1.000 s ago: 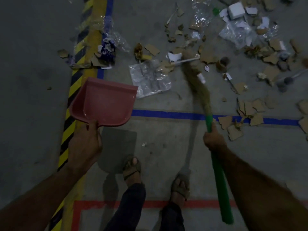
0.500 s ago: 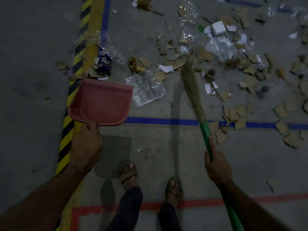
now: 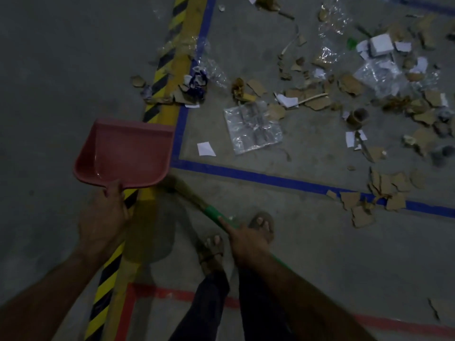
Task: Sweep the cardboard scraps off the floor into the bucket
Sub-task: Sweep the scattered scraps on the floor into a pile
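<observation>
Dim light; the floor [image 3: 307, 244] is viewed from above.

Left hand [image 3: 103, 215]: fingers are curled round the handle of a red dustpan [image 3: 125, 153], thumb laid on its near rim. The pan is held clear of the floor, open mouth facing away, over the yellow-black stripe [image 3: 160, 70] that runs up the left part of the floor. No scraps are seen in the pan.

Right hand [image 3: 246, 242]: closed round the green handle of a broom [image 3: 194, 200], forefinger stretched straight along the handle. The broom is angled up and to the left; its straw head lies just below the pan's right near corner, and its tip is hidden behind the pan.

Cardboard scraps [image 3: 384, 190]: none gathered. One cluster lies on the blue line [image 3: 270, 178] toward the right edge of the floor. A larger scatter is spread across the far right area, mixed with white paper bits and a small cardboard ring [image 3: 357, 116]. A few more pieces lie on the stripe, beside a crumpled blue-white wrapper [image 3: 197, 82].

A clear plastic bag [image 3: 253, 129] lies flat inside the blue corner, with a white paper slip [image 3: 205, 148] just to its left. The bucket is not seen.

Two sandalled feet [image 3: 214, 249] are planted between the blue line and a red line [image 3: 172, 291] at the near edge.
</observation>
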`<state>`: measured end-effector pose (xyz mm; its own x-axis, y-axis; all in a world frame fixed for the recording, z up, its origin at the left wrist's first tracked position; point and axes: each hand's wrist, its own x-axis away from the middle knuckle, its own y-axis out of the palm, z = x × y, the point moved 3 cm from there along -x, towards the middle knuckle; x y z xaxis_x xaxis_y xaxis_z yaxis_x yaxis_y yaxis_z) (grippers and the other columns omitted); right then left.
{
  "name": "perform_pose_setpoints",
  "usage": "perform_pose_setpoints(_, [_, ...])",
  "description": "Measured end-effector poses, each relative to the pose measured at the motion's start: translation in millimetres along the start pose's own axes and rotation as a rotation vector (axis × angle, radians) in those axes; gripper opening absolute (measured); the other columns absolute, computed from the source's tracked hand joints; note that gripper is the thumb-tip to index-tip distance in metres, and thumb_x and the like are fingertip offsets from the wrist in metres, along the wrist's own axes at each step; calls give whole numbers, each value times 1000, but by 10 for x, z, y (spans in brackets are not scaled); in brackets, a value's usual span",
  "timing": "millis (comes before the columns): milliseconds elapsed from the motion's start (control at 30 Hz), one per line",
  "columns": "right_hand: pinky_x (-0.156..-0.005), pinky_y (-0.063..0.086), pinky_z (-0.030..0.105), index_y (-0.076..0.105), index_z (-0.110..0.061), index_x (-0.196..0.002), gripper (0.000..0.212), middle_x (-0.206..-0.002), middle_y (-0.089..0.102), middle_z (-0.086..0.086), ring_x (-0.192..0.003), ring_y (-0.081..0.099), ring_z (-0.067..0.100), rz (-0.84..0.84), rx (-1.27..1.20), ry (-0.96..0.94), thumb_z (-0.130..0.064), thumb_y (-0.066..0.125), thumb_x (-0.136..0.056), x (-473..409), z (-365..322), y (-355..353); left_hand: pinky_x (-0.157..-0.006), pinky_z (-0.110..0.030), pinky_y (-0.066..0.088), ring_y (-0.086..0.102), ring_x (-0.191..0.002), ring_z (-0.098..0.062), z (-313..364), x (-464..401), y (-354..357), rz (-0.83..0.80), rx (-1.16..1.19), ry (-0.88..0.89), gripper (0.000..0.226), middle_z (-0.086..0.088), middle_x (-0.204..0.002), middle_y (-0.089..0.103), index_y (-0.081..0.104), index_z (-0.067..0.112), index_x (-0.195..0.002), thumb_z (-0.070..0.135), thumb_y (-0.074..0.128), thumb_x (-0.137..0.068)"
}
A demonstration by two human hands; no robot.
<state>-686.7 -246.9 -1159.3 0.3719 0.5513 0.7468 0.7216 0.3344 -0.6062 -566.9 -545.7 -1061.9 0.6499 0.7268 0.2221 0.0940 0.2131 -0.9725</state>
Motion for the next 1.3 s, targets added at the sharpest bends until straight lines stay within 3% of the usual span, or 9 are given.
perform_pose_setpoints(67, [-59,46,37,4,-44,-156,67,-134,55,22,-104,62,37,-36,-115,95,-34,41,-100,-234,-34,31,-56,-44,34,58,-67,-46,2,26,109,-20,-13,7,41,-31,-85,58,48,8,-136,11,50,-95])
perform_pose_setpoints(133, [-95,47,47,4,-36,-158,73,-147,43,27,-129,48,42,-58,-221,219,-35,41,-95,-360,128,40,-55,-43,34,57,-67,-45,53,41,242,-53,-26,19,42,-29,-84,58,47,9,-137,10,53,-95])
perform_pose_setpoints(200, [-115,29,52,3,-34,-159,77,-158,22,28,-144,27,45,-33,-313,326,-43,38,-91,-354,424,4,-56,-43,34,57,-69,-46,141,30,360,-73,-12,36,43,-30,-87,57,45,12,-138,11,52,-96])
perform_pose_setpoints(367, [-84,54,41,-1,-28,-159,71,-113,65,18,-96,65,34,79,-518,552,-33,42,-102,-168,1505,-192,-56,-48,38,57,-72,-46,569,-120,531,-68,-21,95,44,-29,-89,55,44,13,-140,16,46,-96])
perform_pose_setpoints(533, [-53,49,34,5,-32,-158,71,-92,59,9,-72,60,24,210,-700,773,-29,46,-101,-73,2709,-652,-56,-52,41,53,-73,-43,1113,-382,652,-16,25,191,46,-24,-92,51,49,8,-134,26,30,-97])
perform_pose_setpoints(667, [-62,55,42,10,-30,-158,67,-94,61,13,-72,61,31,398,-603,812,-36,43,-100,34,3302,-1063,-61,-49,38,52,-81,-42,1543,-505,587,6,-18,222,35,-23,-96,50,51,7,-130,13,41,-97])
perform_pose_setpoints(1000, [-69,45,35,10,-37,-158,65,-119,56,13,-88,56,26,653,-420,608,-31,43,-103,716,2927,-1306,-51,-42,36,52,-68,-41,2104,-774,265,-22,-64,268,46,-19,-92,48,47,15,-134,21,38,-90])
perform_pose_setpoints(1133, [-57,53,39,-7,-45,-155,75,-91,51,5,-63,51,18,614,-382,510,-33,44,-102,714,2535,-1259,-53,-43,37,51,-69,-40,2122,-861,105,-20,-20,249,38,-20,-89,48,49,12,-127,21,34,-93])
perform_pose_setpoints(1300, [-50,43,32,-14,-54,-149,76,-87,43,0,-59,46,17,480,-312,370,-38,43,-102,462,1895,-1234,-56,-41,35,58,-76,-45,1818,-769,-9,-41,-2,90,29,-23,-96,54,51,14,-128,17,47,-100])
